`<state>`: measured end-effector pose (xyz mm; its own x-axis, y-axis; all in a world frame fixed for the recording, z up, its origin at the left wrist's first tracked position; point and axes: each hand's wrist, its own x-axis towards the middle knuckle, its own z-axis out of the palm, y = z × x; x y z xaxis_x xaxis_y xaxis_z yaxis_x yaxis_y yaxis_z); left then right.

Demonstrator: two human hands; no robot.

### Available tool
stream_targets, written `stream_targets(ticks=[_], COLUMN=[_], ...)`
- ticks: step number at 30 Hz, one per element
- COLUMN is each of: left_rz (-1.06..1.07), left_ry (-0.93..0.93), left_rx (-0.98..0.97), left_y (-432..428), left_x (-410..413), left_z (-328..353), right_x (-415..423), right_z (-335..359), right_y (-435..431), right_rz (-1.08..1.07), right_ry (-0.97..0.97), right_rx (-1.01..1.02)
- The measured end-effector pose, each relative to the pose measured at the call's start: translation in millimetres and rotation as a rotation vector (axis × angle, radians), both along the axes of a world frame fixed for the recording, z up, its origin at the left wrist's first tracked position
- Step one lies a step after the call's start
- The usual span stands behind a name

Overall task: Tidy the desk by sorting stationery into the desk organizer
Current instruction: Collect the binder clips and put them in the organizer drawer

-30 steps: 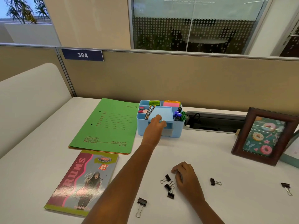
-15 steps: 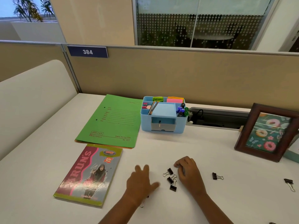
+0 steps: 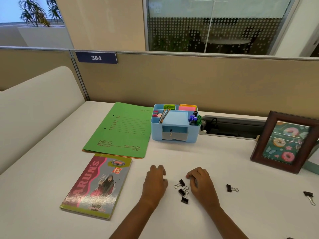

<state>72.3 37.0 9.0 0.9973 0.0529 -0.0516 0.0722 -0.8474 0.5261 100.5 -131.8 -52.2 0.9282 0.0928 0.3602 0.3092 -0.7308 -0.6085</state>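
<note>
**BINDER CLIPS NEXT FOR THE ORGANIZER**

Seen from head height over a white laminate desk (image 3: 224, 161): three small black metal binder clips with silver wire handles (image 3: 183, 191), lying in a loose cluster, handles touching, between two bare hands. Farther right and well apart, a fourth black clip (image 3: 231, 188), then a fifth black clip (image 3: 309, 195) near the right margin of the view.

Left hand (image 3: 156, 183) palm-down just left of the cluster, fingers bent under; impossible from this angle to rule a clip in or out beneath the palm. Right hand (image 3: 201, 184) resting just right of the cluster, fingers loosely curled, nothing visible in its grasp.

At the back of the desk, the light-blue plastic desk organizer (image 3: 175, 125), compartments stocked with pens, pencils and sticky notes, small grey front drawer (image 3: 174, 135) pulled open. To its left, a green card filing folder (image 3: 120, 130); nearer, a glossy paperback book (image 3: 98, 185); at right, a dark wooden picture frame with a doughnut print (image 3: 283, 142).

Judged by look: light, rigid, springy, in no way fragile. Best taken by the folded black body in a thumb-and-forefinger pinch, or hooked through a wire loop. Handles apt to flop and snag on neighbours, so better lifted singly or scooped as a bunch. Chief risk, probably, a clip skittering away across the smooth desktop.
</note>
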Motion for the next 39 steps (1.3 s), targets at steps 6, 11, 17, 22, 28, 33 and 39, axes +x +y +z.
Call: stream_targets(ticks=[6,11,17,22,28,33,39], left_rz=[0.034,0.071,0.059,0.052,0.043,0.054,0.032], left_ry=[-0.306,-0.471,-0.467,-0.425,-0.534,-0.623,-0.556], left_rx=[-0.146,-0.193,-0.136,-0.071,-0.027,-0.01,0.015], left_y=[-11.5,-23.1,-37.1,-41.3,-34.7,-21.0,2.1], left_x=[56.0,102.3,131.2,137.6,122.6,89.1,38.5], left_z=[43.6,75.5,67.3,57.7,55.1,46.6,20.3], right_x=[-0.5,-1.1,-2.6,-2.1,-1.1,-0.9,-1.4], right_z=[1.4,1.3,3.7,2.5,0.8,0.8,0.2], right_y=[-0.5,-0.3,0.3,-0.4,-0.8,-0.7,-0.7], right_rz=[0.006,0.013,0.015,0.026,0.024,0.022,0.014], right_ry=[-0.003,0.005,0.022,0.02,0.026,0.01,-0.025], right_rx=[0.011,0.015,0.024,0.021,0.022,0.022,0.004])
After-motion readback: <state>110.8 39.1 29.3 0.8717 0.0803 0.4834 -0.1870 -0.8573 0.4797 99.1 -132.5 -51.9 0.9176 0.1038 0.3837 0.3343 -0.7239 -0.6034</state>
